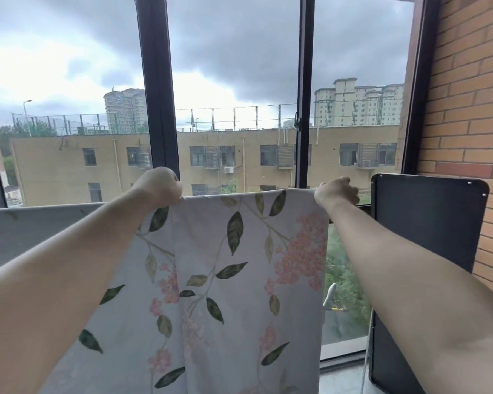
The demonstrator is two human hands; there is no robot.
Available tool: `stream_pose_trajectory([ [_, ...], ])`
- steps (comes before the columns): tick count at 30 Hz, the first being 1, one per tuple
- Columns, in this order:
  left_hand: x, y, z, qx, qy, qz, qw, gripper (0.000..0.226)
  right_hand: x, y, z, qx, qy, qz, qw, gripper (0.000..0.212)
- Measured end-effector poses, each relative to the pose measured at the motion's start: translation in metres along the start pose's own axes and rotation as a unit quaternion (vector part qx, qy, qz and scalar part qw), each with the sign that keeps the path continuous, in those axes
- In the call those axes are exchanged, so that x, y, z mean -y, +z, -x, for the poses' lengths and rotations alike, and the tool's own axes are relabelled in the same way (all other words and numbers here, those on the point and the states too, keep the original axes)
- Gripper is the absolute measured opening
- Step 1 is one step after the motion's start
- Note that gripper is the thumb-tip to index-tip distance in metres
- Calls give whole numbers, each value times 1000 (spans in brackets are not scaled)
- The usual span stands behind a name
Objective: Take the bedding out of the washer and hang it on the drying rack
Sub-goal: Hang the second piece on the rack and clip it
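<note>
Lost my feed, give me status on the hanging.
Left hand and right hand both gripping top edge of floral sheet. Sheet hanging flat before window. Nothing in the way.

- The left hand (160,184) and the right hand (336,191) are both raised, each a closed grip on the top edge of the floral bedding (234,280).
- That edge runs level between the two hands; the cloth hangs straight down below.
- A plain grey sheet (40,231) hangs to the left.
- Behind stand dark window frames (157,95), a brick wall (467,109) and a dark panel (427,223) at the right.
</note>
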State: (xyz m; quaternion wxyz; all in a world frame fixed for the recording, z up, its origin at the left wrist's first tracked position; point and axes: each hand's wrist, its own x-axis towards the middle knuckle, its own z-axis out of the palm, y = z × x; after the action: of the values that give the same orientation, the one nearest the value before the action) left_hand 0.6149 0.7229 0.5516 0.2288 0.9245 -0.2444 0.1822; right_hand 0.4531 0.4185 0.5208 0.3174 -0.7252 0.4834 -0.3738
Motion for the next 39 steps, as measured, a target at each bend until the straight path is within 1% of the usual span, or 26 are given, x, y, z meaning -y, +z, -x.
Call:
stream_pose_trajectory([
  [1,-9,4,6,-18,40,15,999,27,3,2,5,-42,-48,56,996,37],
  [2,-19,10,12,-21,73,14,997,30,6,7,9,-74,-123,86,986,38],
  [3,-30,16,21,-18,109,5,994,35,10,13,16,-75,-211,88,971,38],
  [5,-44,26,29,-8,143,-14,990,46,20,27,35,3,-354,78,932,43],
  [6,-45,34,28,-10,143,-45,989,50,23,35,42,62,-395,89,912,47],
  [7,-42,41,27,-26,147,-83,985,54,24,41,49,101,-420,116,894,52],
  [8,-39,45,29,-55,158,-119,979,58,23,46,52,117,-436,145,880,57],
  [9,-33,48,31,-84,167,-143,972,62,21,48,54,114,-441,157,876,59],
  [10,-26,50,33,-106,179,-160,965,66,18,49,53,105,-440,153,879,60],
  [12,-10,48,32,-116,175,-179,961,73,18,51,49,96,-433,156,882,62],
  [15,20,33,28,-124,118,-188,967,72,19,49,42,73,-424,170,887,57],
  [18,51,18,37,-135,45,-219,965,79,21,47,50,31,-393,229,890,55],
  [20,63,16,36,-139,11,-231,963,76,39,53,69,-12,-403,260,877,53],
  [21,65,17,34,-142,2,-238,961,73,51,62,85,-11,-431,251,867,51],
  [23,60,23,31,-147,9,-238,960,71,76,84,122,49,-495,203,844,46],
  [24,62,23,33,-147,20,-229,962,71,84,98,141,81,-514,172,836,48],
  [25,66,20,34,-149,32,-210,966,70,88,106,154,86,-526,152,832,53],
  [27,91,7,41,-151,24,-180,972,67,87,114,161,53,-533,143,832,59],
  [29,139,-13,49,-173,-25,-212,962,70,83,116,154,36,-523,164,835,57],
  [31,182,-28,59,-198,-69,-241,948,70,87,114,151,42,-480,202,853,52],
  [32,195,-32,62,-206,-79,-238,946,68,94,114,156,38,-466,210,859,49],
  [33,201,-34,63,-208,-86,-229,947,66,104,117,167,28,-473,204,857,49],
  [35,201,-34,63,-206,-90,-214,951,64,123,135,204,27,-531,161,832,52],
  [37,199,-33,63,-194,-72,-202,957,62,132,156,241,40,-576,138,805,53],
  [39,213,-43,65,-167,-60,-176,968,60,136,167,257,33,-579,146,802,57],
])
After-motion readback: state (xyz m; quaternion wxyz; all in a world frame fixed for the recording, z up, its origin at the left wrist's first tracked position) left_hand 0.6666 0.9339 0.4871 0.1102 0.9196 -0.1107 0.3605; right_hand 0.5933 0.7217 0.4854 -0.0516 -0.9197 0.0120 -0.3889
